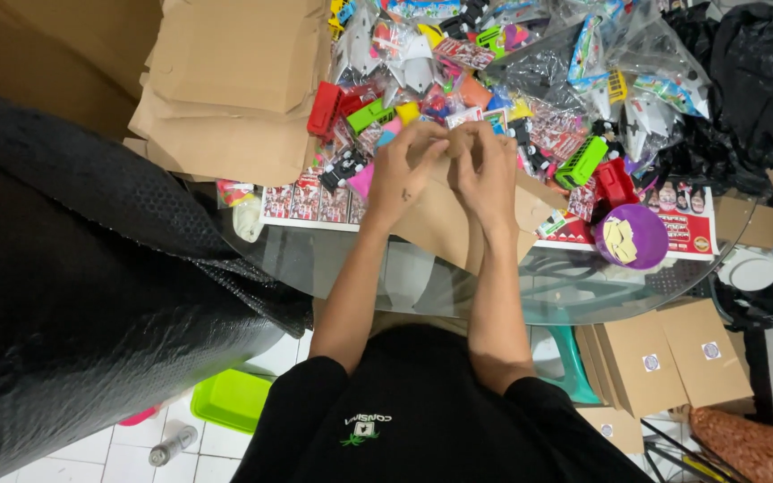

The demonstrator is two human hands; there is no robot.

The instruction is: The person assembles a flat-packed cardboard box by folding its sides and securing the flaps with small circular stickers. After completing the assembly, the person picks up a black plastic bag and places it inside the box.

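My left hand (pixel 402 172) and my right hand (pixel 485 170) meet over the middle of the round glass table (pixel 458 286), fingers curled and pinched on the top edge of a flat brown cardboard piece (pixel 440 228). Both hands are closed on that edge, thumbs tucked in. The board is matte and stiff, creased into panels, and it slopes down from my fingers toward the table's near rim. My knuckles cover the spot I am pinching, so I cannot tell whether it is a flap or a fold.

Beyond my hands, toward the far edge, lies a heap of small plastic toys (pixel 494 80), glossy and bright: red, green and yellow blocky vehicles, many sealed in crinkled clear bags that catch the light. Individual pieces blur together. At the table's far left corner a stack of plain brown cardboard sheets (pixel 225 80) overhangs, soft-edged and dull. A strip of printed paper cards (pixel 306 204) lies flat under my left wrist. Near the right rim sits a round purple bowl (pixel 632 237) with pale yellow slips inside.

A black, dimpled plastic wrap (pixel 73 268) fills the left side and hides whatever is under it. Below the right rim stand closed brown boxes (pixel 664 358), partly cut off. A lime green tray (pixel 230 400) shows on the tiled floor.
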